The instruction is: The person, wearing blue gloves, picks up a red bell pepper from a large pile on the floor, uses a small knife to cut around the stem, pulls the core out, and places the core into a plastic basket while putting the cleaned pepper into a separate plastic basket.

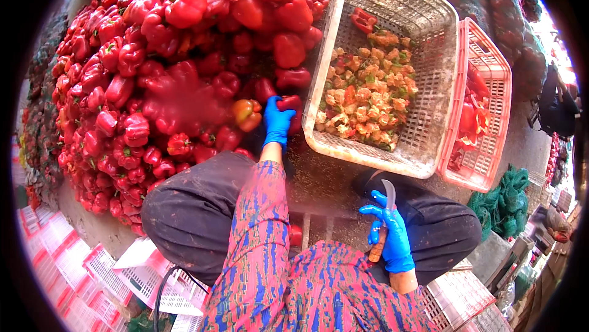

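My left hand (277, 125), in a blue glove, reaches to the near right edge of a big heap of red bell peppers (132, 129). Its fingers close on a red bell pepper (291, 104), partly hidden by the hand. An orange-yellow bell pepper (247, 115) lies just left of those fingers. Over my right thigh, my right hand (392, 237), gloved in blue too, grips a small knife (389, 194) by its wooden handle. The curved blade points up and away from me, and some fingers stretch out to the left.
A dirty white plastic crate (368, 155) holds cut pepper cores and a piece of red pepper. Against its right side, a pink crate (488, 160) contains red pepper pieces. Green netting (504, 204) lies at the right; white and pink crates (107, 270) stand at lower left.
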### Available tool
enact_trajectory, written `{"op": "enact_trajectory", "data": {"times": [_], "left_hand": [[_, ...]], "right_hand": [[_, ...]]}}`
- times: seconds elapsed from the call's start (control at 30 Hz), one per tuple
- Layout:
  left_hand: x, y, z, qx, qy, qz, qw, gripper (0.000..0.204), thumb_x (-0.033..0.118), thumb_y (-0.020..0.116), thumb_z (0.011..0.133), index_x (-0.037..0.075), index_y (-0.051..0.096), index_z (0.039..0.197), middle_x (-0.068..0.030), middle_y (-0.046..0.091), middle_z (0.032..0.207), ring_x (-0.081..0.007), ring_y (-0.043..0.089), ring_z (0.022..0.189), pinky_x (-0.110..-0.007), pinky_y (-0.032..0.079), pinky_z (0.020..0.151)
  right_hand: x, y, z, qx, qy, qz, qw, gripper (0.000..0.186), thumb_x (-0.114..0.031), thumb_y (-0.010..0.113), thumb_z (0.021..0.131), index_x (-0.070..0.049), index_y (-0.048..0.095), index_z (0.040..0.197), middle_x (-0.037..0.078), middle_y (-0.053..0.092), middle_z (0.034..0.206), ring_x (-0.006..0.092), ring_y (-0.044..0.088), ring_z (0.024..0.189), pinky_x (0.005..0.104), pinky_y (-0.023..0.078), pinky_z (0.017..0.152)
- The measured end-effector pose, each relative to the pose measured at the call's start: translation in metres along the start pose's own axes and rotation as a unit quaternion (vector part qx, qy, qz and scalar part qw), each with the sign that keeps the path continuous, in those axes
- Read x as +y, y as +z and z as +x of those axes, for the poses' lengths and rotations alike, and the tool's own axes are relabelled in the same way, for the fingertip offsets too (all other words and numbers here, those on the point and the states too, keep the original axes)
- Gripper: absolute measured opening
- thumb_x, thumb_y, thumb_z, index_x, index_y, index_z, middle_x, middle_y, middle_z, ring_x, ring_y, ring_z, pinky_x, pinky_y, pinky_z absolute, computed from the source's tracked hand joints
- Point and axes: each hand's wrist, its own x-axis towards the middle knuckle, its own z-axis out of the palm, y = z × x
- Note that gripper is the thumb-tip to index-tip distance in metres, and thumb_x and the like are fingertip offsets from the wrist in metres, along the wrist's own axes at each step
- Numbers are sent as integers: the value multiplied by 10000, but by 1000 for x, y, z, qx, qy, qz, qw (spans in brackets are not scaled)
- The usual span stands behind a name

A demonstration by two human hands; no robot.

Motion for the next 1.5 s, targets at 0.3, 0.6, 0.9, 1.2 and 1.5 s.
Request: {"op": "enact_trajectory", "data": {"times": [0.3, 0.6, 0.9, 1.2, 1.5], "left_hand": [[138, -93, -81, -67, 70, -247, 964, 323, 63, 727, 854, 41, 596, 1148, -1, 625, 1066, -95, 576, 961, -255, 476, 874], [214, -96, -155, -81, 181, -215, 956, 308, 83, 726, 862, 19, 588, 1130, -28, 630, 1047, -111, 587, 959, -259, 497, 861], [216, -63, -164, -98, 189, -219, 952, 272, 80, 732, 858, 34, 595, 1088, -20, 648, 978, -86, 593, 879, -248, 515, 785], [212, -57, -162, -84, 202, -165, 962, 235, 98, 741, 854, 28, 618, 1042, -12, 658, 919, -77, 588, 831, -253, 512, 762], [223, -60, -164, -58, 172, -266, 947, 208, 129, 711, 891, 15, 637, 1048, 22, 644, 942, -59, 556, 841, -218, 475, 777]], "right_hand": [[-36, 65, 44, -97, -141, -135, 976, 291, -260, 475, 1026, -19, 620, 1099, 36, 640, 826, 69, 555, 599, 203, 451, 507], [-50, 116, 63, -152, -214, -241, 934, 339, -314, 482, 1019, -24, 634, 933, 51, 597, 647, 106, 543, 477, 245, 445, 447], [-38, 90, 50, -89, -271, -202, 937, 326, -298, 491, 1017, -16, 623, 919, 54, 573, 590, 123, 544, 459, 284, 446, 426], [-39, 82, 45, -34, -245, -338, 908, 300, -312, 500, 984, -57, 650, 934, 136, 655, 702, 308, 651, 647, 418, 497, 609], [-24, 30, 2, -16, -265, -458, 848, 289, -350, 574, 935, -75, 666, 930, 155, 660, 760, 334, 667, 726, 430, 509, 663]]}}
